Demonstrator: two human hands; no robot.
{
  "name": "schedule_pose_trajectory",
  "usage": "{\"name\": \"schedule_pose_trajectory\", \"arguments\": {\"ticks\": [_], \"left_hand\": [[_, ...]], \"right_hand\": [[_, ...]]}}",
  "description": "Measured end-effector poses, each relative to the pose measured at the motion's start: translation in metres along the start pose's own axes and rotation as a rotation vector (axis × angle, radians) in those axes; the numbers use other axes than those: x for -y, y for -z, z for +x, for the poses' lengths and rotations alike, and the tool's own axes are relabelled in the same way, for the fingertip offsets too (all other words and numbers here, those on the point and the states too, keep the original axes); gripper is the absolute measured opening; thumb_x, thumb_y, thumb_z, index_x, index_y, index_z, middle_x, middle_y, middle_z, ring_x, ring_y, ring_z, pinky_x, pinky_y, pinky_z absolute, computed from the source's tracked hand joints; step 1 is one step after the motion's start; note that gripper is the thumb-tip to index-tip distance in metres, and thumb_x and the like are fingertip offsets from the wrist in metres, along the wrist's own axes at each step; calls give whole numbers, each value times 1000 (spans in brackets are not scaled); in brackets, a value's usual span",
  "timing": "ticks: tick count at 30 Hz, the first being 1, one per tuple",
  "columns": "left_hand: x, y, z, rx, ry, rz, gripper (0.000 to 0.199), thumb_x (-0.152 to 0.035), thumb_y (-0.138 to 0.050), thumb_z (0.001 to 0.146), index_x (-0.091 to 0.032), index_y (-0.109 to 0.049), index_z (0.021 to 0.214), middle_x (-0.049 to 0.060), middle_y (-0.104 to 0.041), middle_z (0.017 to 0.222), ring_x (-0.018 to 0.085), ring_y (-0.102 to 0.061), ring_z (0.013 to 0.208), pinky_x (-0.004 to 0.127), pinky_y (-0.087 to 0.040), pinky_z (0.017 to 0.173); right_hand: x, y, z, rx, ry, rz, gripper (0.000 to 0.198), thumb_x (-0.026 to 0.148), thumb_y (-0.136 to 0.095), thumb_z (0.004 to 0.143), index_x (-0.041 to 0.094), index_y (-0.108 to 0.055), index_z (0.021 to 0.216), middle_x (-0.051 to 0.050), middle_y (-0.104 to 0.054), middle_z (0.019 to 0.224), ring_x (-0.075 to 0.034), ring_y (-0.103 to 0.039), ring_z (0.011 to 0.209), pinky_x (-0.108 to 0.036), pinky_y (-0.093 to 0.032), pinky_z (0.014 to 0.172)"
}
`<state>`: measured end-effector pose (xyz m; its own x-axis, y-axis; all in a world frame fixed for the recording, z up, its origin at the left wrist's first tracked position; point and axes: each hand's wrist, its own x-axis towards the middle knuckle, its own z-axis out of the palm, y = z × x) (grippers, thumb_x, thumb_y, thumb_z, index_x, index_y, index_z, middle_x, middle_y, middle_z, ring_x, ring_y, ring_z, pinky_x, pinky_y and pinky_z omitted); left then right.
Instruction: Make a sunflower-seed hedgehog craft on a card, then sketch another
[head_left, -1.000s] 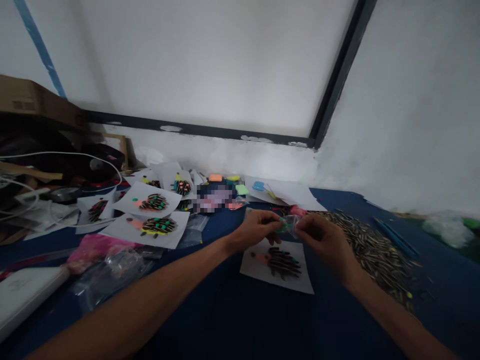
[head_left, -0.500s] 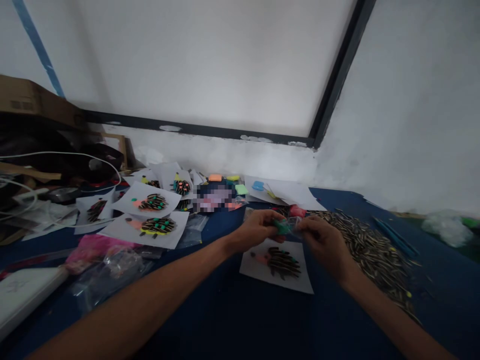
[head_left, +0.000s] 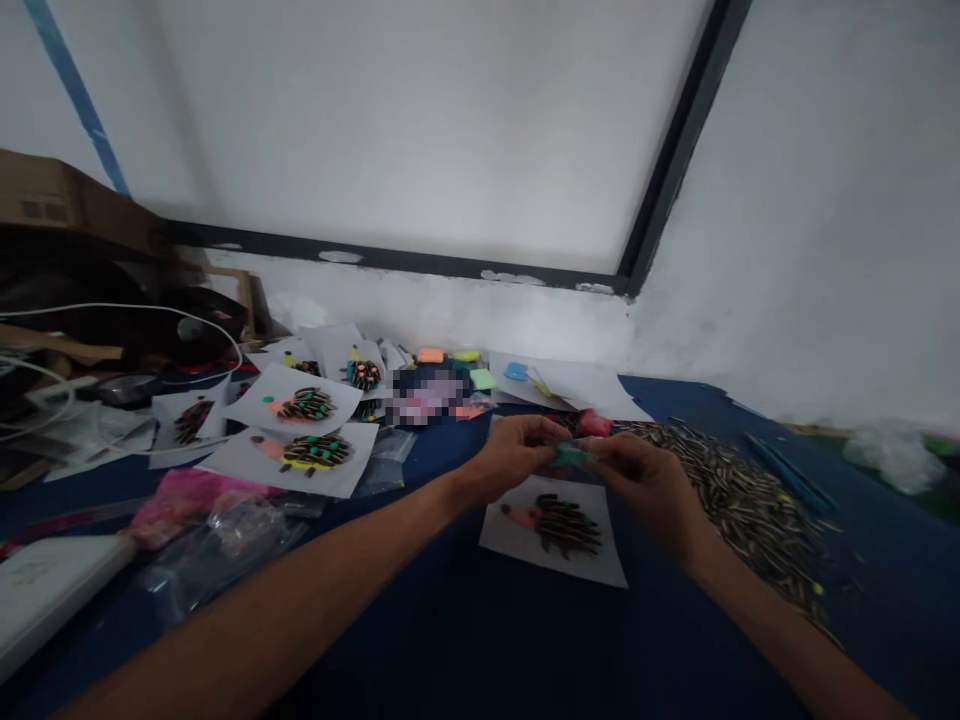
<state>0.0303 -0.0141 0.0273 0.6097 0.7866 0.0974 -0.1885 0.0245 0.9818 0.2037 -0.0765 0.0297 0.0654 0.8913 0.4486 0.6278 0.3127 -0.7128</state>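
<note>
My left hand (head_left: 517,456) and my right hand (head_left: 654,492) are close together above the table. Between them is a small clear plastic packet (head_left: 573,454) with something green in it, likely modelling clay. My left fingers pinch its green end, and my right fingertips grip the clear end. Just below lies a white sheet (head_left: 499,535) bearing a hedgehog figure (head_left: 568,525) with a pink face, striped seeds as spines and small green dots. A pink lump (head_left: 595,422) sits behind my hands.
A heap of striped seeds (head_left: 739,500) spreads at right. Finished-looking hedgehog sheets (head_left: 352,476) overlap at left, near a pink bag (head_left: 191,500) and clear plastic bags (head_left: 195,570). At the back are orange clay (head_left: 430,355), a blue piece (head_left: 516,371) and white paper (head_left: 615,397).
My right hand has shifted slightly at the packet, and the packet appears more stretched between my hands. The sheet below has stayed in place.
</note>
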Motion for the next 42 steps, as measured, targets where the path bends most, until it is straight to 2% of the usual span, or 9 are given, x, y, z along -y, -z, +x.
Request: {"name": "schedule_pose_trajectory", "arguments": {"ticks": [5,9,14,19,23,26,32,37,42], "left_hand": [[3,2,0,77,-13,13,21,-2,-66,72,-11,-65,91,5,-67,84,12,-64,75,29,-51,80],[1,3,-1,95,-8,68,19,-7,-69,71,-9,-64,89,4,-66,69,10,-62,63,25,-51,68],[-3,3,-3,104,-18,95,9,-15,-65,77,-8,-63,82,2,-63,59,9,-60,54,22,-51,58],[-3,3,-3,171,-10,111,9,-15,-61,80,-8,-66,83,4,-65,65,10,-63,59,24,-53,63],[-4,3,-4,195,-21,117,12,-17,-61,81,-9,-68,87,5,-67,74,10,-64,66,25,-53,71],[-4,2,-4,154,-17,108,15,-20,-59,84,-8,-67,87,5,-66,74,10,-64,65,26,-53,70],[-2,1,-3,38,-10,134,5,-14,-63,79,-9,-61,79,0,-60,57,9,-59,53,21,-49,55],[-4,1,-3,16,-25,189,20,-24,-64,80,-11,-55,69,-1,-55,49,8,-54,44,17,-40,43],[-7,0,-4,24,-25,138,28,-33,-61,84,-11,-55,67,-1,-55,52,8,-55,45,17,-40,42]], "right_hand": [[-2,2,2,-31,-32,-41,17,35,-65,70,20,-70,77,-2,-66,68,-14,-53,54,-28,-42,52],[-1,3,3,-35,-43,-9,14,34,-64,70,20,-65,73,-4,-67,75,-18,-59,64,-31,-46,61],[2,4,2,-12,-36,8,17,37,-66,70,21,-69,74,-4,-69,74,-18,-59,64,-31,-46,60],[2,7,3,62,-7,-4,21,39,-66,73,23,-75,83,-4,-70,79,-18,-61,69,-31,-46,62],[0,9,4,55,16,-49,21,39,-66,73,24,-77,83,-4,-68,79,-18,-59,68,-31,-45,60],[0,8,4,49,36,-54,22,38,-66,74,24,-77,86,-4,-67,77,-16,-57,65,-29,-43,56],[0,3,2,62,78,-22,22,33,-62,75,24,-77,88,-2,-65,75,-15,-57,64,-28,-44,57],[-2,0,1,56,1,42,23,36,-67,71,20,-76,85,-4,-69,78,-18,-60,66,-30,-48,59],[5,1,1,36,1,94,23,34,-66,73,23,-76,90,-3,-69,80,-20,-62,74,-32,-50,65]]}}
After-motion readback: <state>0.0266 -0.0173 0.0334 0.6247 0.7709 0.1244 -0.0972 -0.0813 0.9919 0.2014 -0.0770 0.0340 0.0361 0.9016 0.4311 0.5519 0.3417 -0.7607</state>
